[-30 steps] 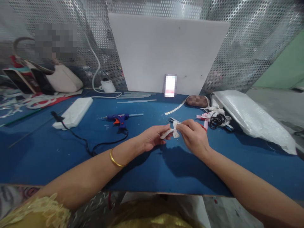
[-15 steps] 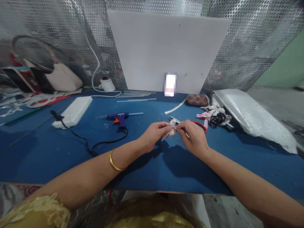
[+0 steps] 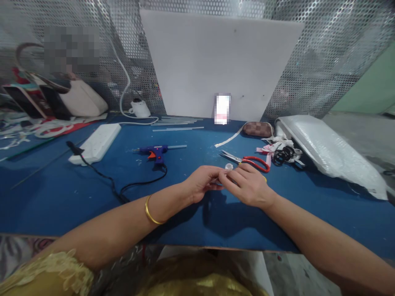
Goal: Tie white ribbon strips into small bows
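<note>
We sat at a blue table [image 3: 61, 193] with a bare wooden front edge. Behind it ran a wall of shiny perforated metal sheet [image 3: 324, 49], and a large white board [image 3: 216, 61] leaned against it. To the right, a pale green wall [image 3: 370, 90] showed. The light was even.

Table [image 3: 61, 193] covered in blue; scissors [image 3: 254, 162] handled in red; glue gun [image 3: 156, 152] coloured blue; pouch [image 3: 257, 128] checkered brown.

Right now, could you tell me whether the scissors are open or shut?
Slightly open: the scissors lie flat on the table, blade tips a little apart.
</note>
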`<state>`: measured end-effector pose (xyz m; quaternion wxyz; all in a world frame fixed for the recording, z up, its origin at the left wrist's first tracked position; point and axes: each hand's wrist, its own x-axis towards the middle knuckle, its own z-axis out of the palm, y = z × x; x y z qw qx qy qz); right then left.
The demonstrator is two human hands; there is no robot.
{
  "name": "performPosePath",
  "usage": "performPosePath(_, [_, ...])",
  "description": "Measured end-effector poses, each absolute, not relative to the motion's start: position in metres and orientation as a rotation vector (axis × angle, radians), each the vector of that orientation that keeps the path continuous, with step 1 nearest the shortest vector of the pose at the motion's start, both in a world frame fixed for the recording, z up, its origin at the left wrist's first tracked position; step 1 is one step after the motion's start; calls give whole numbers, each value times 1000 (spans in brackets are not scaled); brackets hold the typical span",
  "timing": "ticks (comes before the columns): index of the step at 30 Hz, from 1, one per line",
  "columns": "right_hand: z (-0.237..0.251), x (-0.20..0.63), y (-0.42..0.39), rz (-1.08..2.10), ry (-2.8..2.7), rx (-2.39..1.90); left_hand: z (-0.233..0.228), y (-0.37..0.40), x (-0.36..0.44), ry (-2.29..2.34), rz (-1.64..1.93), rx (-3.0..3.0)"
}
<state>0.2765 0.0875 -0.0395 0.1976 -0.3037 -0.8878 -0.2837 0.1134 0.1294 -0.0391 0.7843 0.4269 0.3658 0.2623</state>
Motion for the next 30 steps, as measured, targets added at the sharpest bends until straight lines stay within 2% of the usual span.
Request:
performPosePath(4, [-42,277,89,-625,-2408,-912,-39,131,113,771,529,871])
performPosePath(12, [-39,286,98,292,-2067,-1056,-41,137,112,763,642,892])
performPosePath(17, [-36,286,99,501,-1952,-1089,-43,140,111,737,690,869])
performPosePath(23, [-37,278,100,1229,-1243,-1158,-43,138,112,766,871,1163])
performPosePath(26, [-36,273,98,1377,-1237,-1244,-41,134,113,772,902,1331])
performPosePath(30, [-38,270,96,1372,-1402,-1298,-39,133,114,816,927,1434])
